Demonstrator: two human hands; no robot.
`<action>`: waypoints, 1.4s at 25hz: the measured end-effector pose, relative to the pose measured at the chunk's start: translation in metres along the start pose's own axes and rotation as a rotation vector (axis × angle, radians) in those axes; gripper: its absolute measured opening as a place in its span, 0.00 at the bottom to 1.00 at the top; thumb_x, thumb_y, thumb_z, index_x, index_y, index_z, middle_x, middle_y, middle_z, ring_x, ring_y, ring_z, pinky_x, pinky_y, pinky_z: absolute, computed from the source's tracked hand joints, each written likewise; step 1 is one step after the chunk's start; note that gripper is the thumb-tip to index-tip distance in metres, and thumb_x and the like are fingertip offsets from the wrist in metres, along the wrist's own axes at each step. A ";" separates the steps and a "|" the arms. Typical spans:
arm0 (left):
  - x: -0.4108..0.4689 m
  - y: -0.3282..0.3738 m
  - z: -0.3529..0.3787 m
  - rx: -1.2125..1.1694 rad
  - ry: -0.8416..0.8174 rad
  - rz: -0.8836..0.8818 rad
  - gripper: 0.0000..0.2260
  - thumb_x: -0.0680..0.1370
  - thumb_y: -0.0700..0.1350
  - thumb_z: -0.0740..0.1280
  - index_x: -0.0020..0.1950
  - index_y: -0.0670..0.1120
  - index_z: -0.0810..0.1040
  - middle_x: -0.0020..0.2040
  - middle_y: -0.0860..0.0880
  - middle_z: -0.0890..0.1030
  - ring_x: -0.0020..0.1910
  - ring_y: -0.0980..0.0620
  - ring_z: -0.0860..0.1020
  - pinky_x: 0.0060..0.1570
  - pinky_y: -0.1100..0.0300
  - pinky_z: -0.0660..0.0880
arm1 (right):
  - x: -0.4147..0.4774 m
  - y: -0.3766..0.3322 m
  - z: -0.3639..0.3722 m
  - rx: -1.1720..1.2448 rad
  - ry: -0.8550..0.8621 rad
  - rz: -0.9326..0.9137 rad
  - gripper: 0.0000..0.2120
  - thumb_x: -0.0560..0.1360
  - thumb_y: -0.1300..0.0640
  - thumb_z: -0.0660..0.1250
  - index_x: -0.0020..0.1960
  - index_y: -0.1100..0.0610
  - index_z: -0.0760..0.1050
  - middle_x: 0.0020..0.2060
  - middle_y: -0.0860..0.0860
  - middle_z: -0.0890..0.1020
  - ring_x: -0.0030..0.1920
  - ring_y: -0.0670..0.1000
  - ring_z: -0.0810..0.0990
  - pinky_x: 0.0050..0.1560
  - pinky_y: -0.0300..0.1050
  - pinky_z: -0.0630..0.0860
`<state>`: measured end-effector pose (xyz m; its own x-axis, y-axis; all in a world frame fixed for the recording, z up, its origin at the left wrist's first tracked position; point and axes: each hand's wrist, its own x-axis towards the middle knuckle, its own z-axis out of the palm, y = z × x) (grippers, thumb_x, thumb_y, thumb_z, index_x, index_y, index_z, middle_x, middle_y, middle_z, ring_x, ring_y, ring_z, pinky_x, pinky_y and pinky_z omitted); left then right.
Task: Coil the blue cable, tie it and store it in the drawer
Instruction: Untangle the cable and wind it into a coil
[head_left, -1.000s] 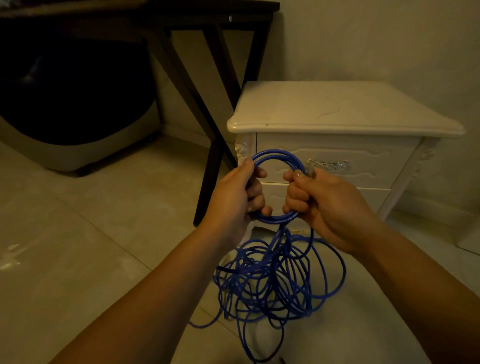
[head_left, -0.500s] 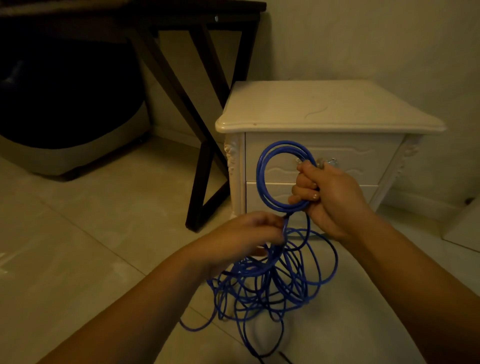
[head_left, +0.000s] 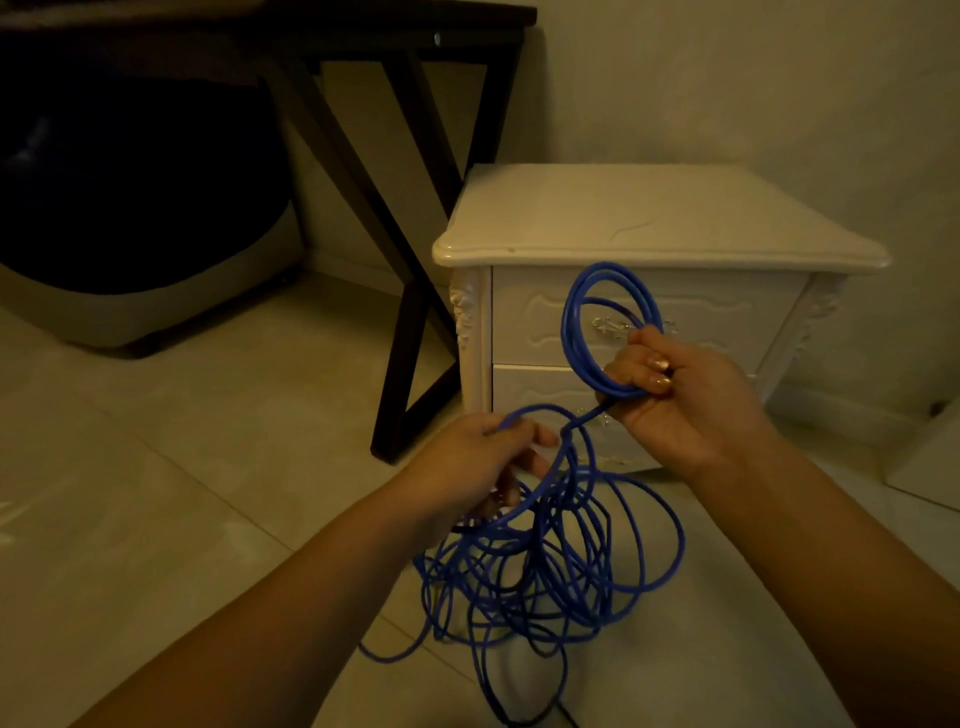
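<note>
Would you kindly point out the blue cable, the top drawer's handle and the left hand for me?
blue cable (head_left: 569, 327): head view, left arc of the coiled loops.
top drawer's handle (head_left: 607, 327): head view, metal part seen through the coil.
left hand (head_left: 467, 462): head view, back of the hand.

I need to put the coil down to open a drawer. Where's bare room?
The nightstand top is bare, as are the floor tiles left of the left hand. Below the right hand, loose blue cable crowds the floor.

No readable text, label, brand, number or sign appears anywhere.
</note>
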<state>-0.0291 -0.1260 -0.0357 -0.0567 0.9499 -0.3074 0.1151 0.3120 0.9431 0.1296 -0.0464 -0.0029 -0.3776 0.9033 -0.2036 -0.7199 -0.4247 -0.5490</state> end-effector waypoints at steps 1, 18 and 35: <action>0.003 0.000 -0.002 -0.150 0.042 -0.020 0.14 0.83 0.51 0.59 0.49 0.46 0.81 0.33 0.53 0.80 0.25 0.57 0.70 0.24 0.65 0.63 | 0.000 0.000 0.000 -0.035 0.010 -0.010 0.09 0.81 0.62 0.54 0.41 0.58 0.67 0.25 0.46 0.63 0.21 0.43 0.60 0.26 0.36 0.72; 0.007 0.005 -0.007 0.518 0.365 0.503 0.09 0.78 0.51 0.66 0.57 0.56 0.76 0.56 0.57 0.68 0.59 0.60 0.68 0.59 0.66 0.67 | 0.003 0.053 -0.019 -0.674 -0.064 0.099 0.15 0.82 0.58 0.55 0.41 0.57 0.76 0.27 0.50 0.64 0.25 0.46 0.61 0.32 0.43 0.65; 0.026 0.013 -0.045 -0.078 0.494 0.416 0.13 0.81 0.52 0.61 0.42 0.44 0.69 0.29 0.49 0.62 0.25 0.53 0.61 0.26 0.58 0.59 | 0.000 0.020 -0.029 -0.044 0.232 0.137 0.15 0.76 0.70 0.50 0.52 0.57 0.71 0.37 0.58 0.82 0.44 0.54 0.80 0.47 0.50 0.76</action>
<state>-0.0735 -0.0984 -0.0251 -0.4741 0.8653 0.1629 0.1543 -0.1006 0.9829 0.1327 -0.0534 -0.0372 -0.3229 0.8295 -0.4557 -0.6434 -0.5455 -0.5370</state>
